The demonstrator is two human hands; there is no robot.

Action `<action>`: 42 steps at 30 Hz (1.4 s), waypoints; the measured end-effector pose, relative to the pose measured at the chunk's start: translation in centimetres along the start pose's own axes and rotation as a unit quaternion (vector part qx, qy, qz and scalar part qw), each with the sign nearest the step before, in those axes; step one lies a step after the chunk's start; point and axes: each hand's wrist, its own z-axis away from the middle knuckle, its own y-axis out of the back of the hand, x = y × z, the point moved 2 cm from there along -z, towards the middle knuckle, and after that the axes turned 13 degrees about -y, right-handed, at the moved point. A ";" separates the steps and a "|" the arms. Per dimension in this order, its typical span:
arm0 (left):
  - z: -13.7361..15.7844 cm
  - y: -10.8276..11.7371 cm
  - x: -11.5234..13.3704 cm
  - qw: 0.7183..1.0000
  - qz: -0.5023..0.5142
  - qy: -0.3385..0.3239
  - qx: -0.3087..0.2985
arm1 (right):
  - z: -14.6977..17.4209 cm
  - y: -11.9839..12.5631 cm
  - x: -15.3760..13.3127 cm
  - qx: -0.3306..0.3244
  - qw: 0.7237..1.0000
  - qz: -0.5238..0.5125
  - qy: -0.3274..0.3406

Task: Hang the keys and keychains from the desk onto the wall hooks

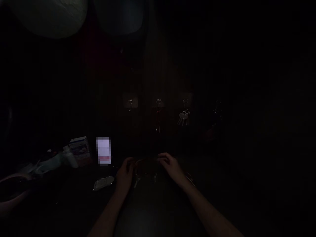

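The scene is very dark. My left hand (124,172) has its fingers curled at the left end of a dark brownish object (146,167). At its right end, the fingers of my right hand (171,166) pinch the edge. The object's kind cannot be made out. Two small pale key-like pieces show along its lower side, a left piece (137,182) and a right piece (155,177). Left of my left hand lies a pale, rounded flat item (103,183). A shiny curved thing (190,178) is partly hidden behind my right wrist.
A lit, blurred screen (103,150) stands at the left beside a box (81,150) and a pale tube (70,157). On the wall are an empty hook (130,102), a hook with a red strap (158,118), and a hook with a key bunch (184,116). Large rounded shapes (51,16) hang above.
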 end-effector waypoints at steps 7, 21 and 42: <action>0.3 -0.1 1.1 0.966 -0.206 -0.074 -0.140 | 1.8 -0.2 2.7 -0.037 0.960 0.272 0.049; 0.2 0.6 1.0 0.951 -0.258 -0.057 -0.161 | 1.1 1.7 2.6 -0.032 0.896 0.434 0.088; 1.8 -2.0 2.8 0.963 0.105 0.046 -0.244 | 2.6 -0.7 1.0 -0.066 0.903 0.384 0.182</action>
